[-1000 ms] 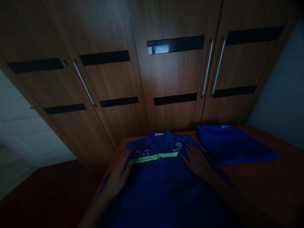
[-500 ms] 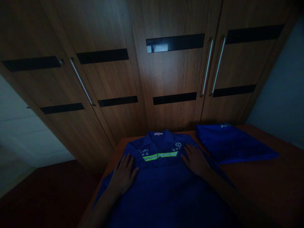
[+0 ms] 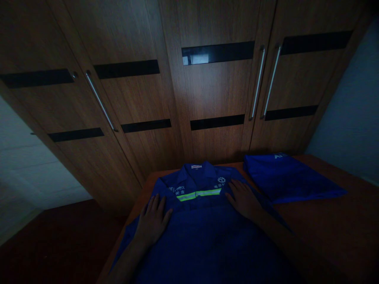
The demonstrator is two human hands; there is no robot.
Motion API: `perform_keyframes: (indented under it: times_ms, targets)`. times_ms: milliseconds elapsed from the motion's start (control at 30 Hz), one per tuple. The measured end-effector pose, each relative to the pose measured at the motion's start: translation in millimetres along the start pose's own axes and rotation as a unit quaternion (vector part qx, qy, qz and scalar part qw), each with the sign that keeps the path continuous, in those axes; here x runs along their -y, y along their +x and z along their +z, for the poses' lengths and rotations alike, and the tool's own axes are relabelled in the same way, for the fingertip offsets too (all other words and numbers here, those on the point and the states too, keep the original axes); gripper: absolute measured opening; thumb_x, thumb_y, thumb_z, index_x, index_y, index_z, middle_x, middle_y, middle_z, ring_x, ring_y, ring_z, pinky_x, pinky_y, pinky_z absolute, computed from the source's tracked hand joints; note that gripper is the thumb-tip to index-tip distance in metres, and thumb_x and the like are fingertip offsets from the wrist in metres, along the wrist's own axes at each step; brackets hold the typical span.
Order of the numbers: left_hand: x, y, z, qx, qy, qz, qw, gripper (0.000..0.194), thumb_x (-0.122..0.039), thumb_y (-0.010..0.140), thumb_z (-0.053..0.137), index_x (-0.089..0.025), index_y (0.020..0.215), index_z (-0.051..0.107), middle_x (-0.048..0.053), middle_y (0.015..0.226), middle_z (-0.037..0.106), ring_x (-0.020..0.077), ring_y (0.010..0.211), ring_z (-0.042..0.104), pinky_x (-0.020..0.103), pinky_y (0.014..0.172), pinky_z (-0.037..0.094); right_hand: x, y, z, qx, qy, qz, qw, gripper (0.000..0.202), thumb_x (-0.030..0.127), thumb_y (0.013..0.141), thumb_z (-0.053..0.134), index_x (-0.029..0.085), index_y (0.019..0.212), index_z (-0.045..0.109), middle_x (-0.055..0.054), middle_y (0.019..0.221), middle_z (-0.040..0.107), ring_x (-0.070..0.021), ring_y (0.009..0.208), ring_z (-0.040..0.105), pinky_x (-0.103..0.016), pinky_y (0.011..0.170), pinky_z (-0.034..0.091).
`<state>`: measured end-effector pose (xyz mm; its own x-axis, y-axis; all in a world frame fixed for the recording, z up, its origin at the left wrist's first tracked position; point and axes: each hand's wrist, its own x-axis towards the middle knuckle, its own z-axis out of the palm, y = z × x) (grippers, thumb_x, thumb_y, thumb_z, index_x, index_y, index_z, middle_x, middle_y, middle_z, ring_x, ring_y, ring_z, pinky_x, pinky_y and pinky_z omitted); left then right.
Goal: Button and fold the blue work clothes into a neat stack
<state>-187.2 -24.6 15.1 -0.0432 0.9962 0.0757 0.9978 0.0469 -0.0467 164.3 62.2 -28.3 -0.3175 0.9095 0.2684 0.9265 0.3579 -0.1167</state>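
Note:
A dark blue work jacket (image 3: 201, 232) lies face up on the table, its collar at the far end and a yellow-green and silver reflective strip across the chest. White lettering and emblems mark both sides of the chest. Spread flat on the jacket's left side is my left hand (image 3: 153, 219), fingers apart and pointing away from me. On the opposite side, my right hand (image 3: 243, 199) rests flat just below the gear emblem, fingers stretched out. Neither hand grips the cloth. The jacket's lower part is lost in shadow.
Right of the jacket lies a folded blue garment (image 3: 290, 179) with white letters. The reddish-brown table (image 3: 328, 225) reaches a wooden wardrobe (image 3: 213, 94) with long metal handles behind it. Dark red floor (image 3: 59, 240) shows at the left. The room is dim.
My left hand has slid slightly down and toward me on the jacket, uncovering more of the chest lettering. My right hand stays nearly in place; the view shifts very little.

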Motion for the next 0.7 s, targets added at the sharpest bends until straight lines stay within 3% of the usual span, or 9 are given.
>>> perform_keyframes:
  times_ms: [233, 367, 533, 700]
  targets:
    - [-0.3, -2.6, -6.5, 0.02, -0.032, 0.005, 0.999, 0.07, -0.059, 0.086, 0.029, -0.014, 0.139, 0.039, 0.015, 0.149, 0.028, 0.0304, 0.139, 0.02, 0.049, 0.11, 0.018, -6.9, -0.9, 0.3, 0.008, 0.027, -0.004, 1.0, 0.064, 0.055, 0.09, 0.028, 0.01, 0.134, 0.045, -0.016, 0.141, 0.041, -0.029, 0.132, 0.032, -0.048, 0.107, 0.023]
    - [9.7, 8.9, -15.7, 0.048, -0.111, 0.003, 0.993, 0.069, -0.061, 0.082, 0.037, -0.016, 0.133, 0.047, 0.015, 0.145, 0.037, 0.0316, 0.132, 0.035, 0.046, 0.106, 0.029, -17.2, 2.8, -0.8, 0.013, 0.103, 0.013, 0.994, 0.064, 0.058, 0.087, 0.034, 0.012, 0.13, 0.049, -0.014, 0.139, 0.044, -0.0276, 0.13, 0.037, -0.046, 0.107, 0.026]
    - [35.6, 55.0, -22.8, 0.006, -0.258, -0.059, 0.964, 0.056, -0.048, 0.079, 0.051, -0.011, 0.12, 0.056, 0.019, 0.127, 0.055, 0.032, 0.114, 0.053, 0.04, 0.097, 0.038, -41.0, 32.1, -9.5, -0.004, 0.207, 0.071, 0.976, 0.04, 0.034, 0.086, 0.045, 0.016, 0.118, 0.058, -0.01, 0.127, 0.057, -0.0215, 0.119, 0.051, -0.036, 0.104, 0.035]
    - [57.0, 108.2, -16.5, -0.003, -0.321, -0.125, 0.939, 0.039, -0.035, 0.07, 0.063, -0.013, 0.103, 0.062, 0.018, 0.112, 0.065, 0.0314, 0.103, 0.06, 0.035, 0.084, 0.044, -67.6, 73.4, -20.8, 0.004, 0.214, 0.115, 0.97, 0.04, 0.012, 0.073, 0.05, 0.012, 0.111, 0.062, -0.013, 0.115, 0.064, -0.0244, 0.11, 0.057, -0.035, 0.097, 0.041]
